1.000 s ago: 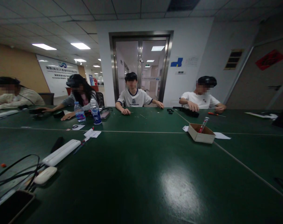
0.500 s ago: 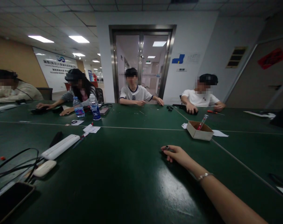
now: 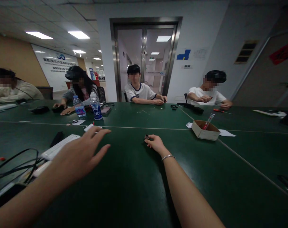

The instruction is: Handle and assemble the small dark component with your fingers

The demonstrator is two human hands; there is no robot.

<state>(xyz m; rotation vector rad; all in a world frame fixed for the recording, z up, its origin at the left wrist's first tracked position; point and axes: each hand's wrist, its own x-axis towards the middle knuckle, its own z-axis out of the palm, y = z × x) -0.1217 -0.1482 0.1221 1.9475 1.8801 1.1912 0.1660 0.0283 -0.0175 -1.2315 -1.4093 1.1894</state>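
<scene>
Tabletop (image 3: 124, 190): green, smooth, glossy | bracelet (image 3: 168, 157): shiny metal | open box (image 3: 205, 132): matt, perhaps cardboard

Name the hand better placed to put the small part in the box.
Right, I'd judge: the right hand has the part at its fingertips and is nearer the box; the left hand is open.

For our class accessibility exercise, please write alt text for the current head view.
A right hand pinches a small metallic object over a green table; an empty left hand reaches forward, fingers spread.
</scene>
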